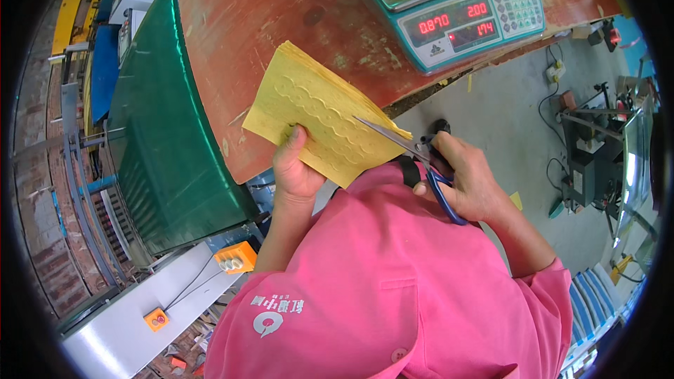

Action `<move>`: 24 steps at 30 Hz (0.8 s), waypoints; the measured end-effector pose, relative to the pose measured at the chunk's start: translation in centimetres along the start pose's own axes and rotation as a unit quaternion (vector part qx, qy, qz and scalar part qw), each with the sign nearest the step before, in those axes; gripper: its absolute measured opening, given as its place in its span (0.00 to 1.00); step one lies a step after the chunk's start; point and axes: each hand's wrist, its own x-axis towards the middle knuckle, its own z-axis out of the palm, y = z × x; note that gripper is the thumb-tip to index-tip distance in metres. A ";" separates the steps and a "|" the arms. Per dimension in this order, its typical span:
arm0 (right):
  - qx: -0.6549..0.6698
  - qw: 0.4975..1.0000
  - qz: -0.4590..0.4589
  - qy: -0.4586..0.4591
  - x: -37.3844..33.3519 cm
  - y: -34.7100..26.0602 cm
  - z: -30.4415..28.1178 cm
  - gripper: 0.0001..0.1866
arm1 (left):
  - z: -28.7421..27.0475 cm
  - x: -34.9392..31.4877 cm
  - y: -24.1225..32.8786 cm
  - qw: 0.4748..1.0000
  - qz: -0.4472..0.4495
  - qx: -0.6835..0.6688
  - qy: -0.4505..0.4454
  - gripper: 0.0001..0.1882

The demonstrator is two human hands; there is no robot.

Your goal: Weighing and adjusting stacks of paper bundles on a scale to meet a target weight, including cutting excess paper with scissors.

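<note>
A thick stack of yellow paper sheets [319, 109] with scalloped embossed rows is tilted in front of me, above the table's near edge. My left hand [298, 168] grips its lower left side, thumb on top and the other fingers hidden beneath. In my right hand [467, 172] is a pair of scissors [434, 184] with dark blue handles. One slim blade points up and left, lying over the right corner of the stack. Whether the blade cuts into the paper or only rests on it I cannot tell.
A reddish-brown worn table [246, 10] carries a teal digital scale [456, 24] with a lit red display. Left of it stands a green machine cover [151, 140]. An orange switch box [235, 258] sits on a grey surface at lower left. Equipment and cables [551, 95] occupy the right-hand floor.
</note>
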 end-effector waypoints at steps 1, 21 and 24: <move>0.004 1.000 0.000 0.003 -0.1 0.2 0.1 0.32 | 0.0 0.0 -0.1 1.000 0.000 0.001 0.000 0.30; 0.014 1.000 -0.004 0.020 0.6 -0.2 -0.2 0.29 | -2.1 0.2 -1.6 0.995 -0.037 -0.088 0.033 0.29; 0.011 1.000 0.007 0.016 0.9 -0.5 0.0 0.28 | -2.1 0.2 -1.7 0.995 -0.022 -0.088 0.033 0.30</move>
